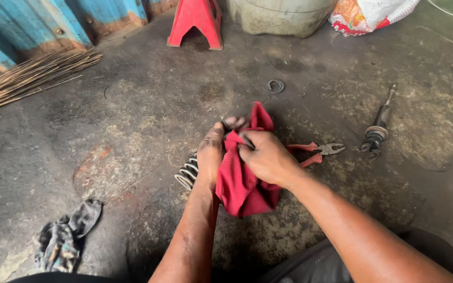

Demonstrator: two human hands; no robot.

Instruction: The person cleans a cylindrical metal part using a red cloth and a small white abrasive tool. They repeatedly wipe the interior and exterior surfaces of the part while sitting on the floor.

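Observation:
A red cloth [242,183] is bunched between both hands at the centre of the head view. My left hand [212,152] grips its left side, fingers curled over the top. My right hand [267,156] presses into the cloth from the right. A metal coil spring [187,174] lies on the floor just left of and under my left hand; whether the cloth wraps a part is hidden. Red-handled pliers [325,150] lie on the floor right behind my right hand.
A shock absorber rod [377,131] lies at the right. A small metal ring [276,86] sits further back. A dirty rag [66,236] lies at lower left, a stick broom [32,76] at upper left, a red jack stand [196,23] and a bucket [279,18] at the back.

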